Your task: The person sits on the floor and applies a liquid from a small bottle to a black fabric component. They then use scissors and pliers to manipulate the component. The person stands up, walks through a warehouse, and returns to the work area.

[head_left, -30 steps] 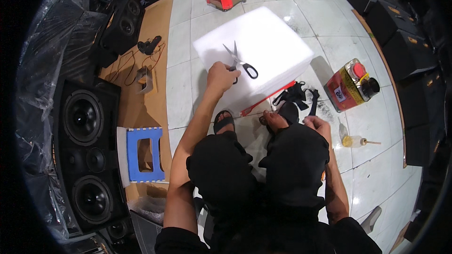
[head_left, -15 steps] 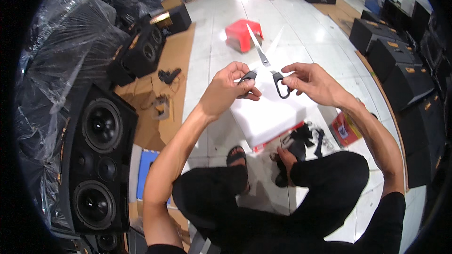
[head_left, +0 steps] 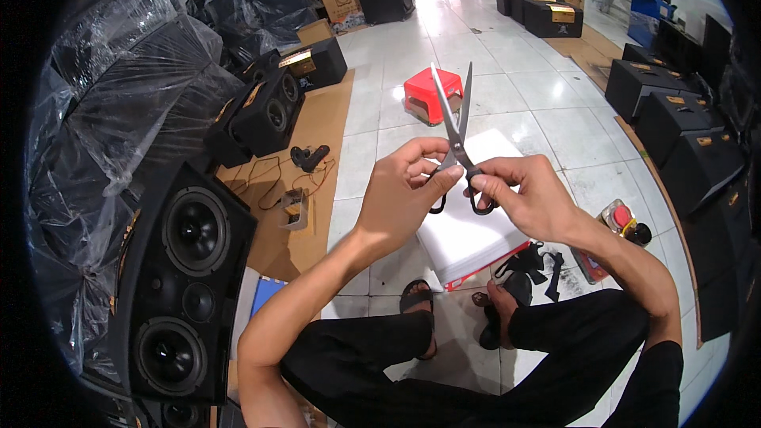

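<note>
Between my two hands I hold up a pair of scissors (head_left: 455, 139) with black handles, blades pointing away from me and slightly parted. My left hand (head_left: 406, 194) grips the left handle loop between thumb and fingers. The right loop is pinched by my right hand (head_left: 521, 194). Below the scissors lies a stack of white sheets (head_left: 468, 242) with a red edge at its near side. Beyond the blade tips a red plastic stool (head_left: 420, 95) stands on the floor.
Black speakers (head_left: 194, 230) line the left side, some under clear plastic wrap (head_left: 119, 95). A cordless drill (head_left: 309, 158) and a small clear box (head_left: 293, 212) rest on cardboard. Black scraps (head_left: 553, 273) lie by my foot; tape rolls (head_left: 620, 214) sit at right, near black boxes (head_left: 666, 107).
The scissor blades have closed partway, and my hands have come closer together. The view has tilted up, so more of the far room shows.
</note>
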Demonstrator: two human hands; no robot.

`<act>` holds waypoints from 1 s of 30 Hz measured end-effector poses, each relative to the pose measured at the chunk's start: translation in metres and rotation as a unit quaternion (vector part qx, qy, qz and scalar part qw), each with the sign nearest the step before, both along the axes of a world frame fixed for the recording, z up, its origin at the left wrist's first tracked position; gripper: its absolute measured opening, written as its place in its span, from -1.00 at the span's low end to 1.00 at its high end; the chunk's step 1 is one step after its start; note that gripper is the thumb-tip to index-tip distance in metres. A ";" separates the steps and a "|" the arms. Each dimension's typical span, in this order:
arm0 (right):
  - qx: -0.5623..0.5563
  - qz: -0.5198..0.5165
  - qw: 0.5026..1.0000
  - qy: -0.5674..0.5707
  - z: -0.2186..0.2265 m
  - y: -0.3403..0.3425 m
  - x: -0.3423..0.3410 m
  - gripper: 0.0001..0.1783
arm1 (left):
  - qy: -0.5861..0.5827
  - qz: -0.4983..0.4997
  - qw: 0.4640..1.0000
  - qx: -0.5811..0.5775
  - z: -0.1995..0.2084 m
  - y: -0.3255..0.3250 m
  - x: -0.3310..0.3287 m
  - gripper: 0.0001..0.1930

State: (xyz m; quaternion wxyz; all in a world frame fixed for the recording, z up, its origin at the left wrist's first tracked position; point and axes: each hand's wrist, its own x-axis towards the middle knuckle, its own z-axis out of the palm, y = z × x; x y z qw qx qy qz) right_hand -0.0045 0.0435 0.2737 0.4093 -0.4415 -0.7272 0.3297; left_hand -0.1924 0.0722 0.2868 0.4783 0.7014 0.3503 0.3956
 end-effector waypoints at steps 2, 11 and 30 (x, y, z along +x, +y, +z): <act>0.000 0.006 1.000 -0.014 0.000 -0.004 -0.001 -0.77 | 0.002 -0.010 1.000 0.001 0.000 -0.004 -0.002 -0.74; 0.032 0.002 0.999 -0.027 -0.010 -0.014 -0.005 -0.77 | -0.015 -0.002 1.000 -0.001 -0.006 -0.006 -0.008 -0.83; 0.301 -0.063 0.943 -0.128 -0.015 -0.019 -0.014 -0.75 | -0.029 0.036 0.999 0.000 -0.013 -0.008 -0.014 -0.76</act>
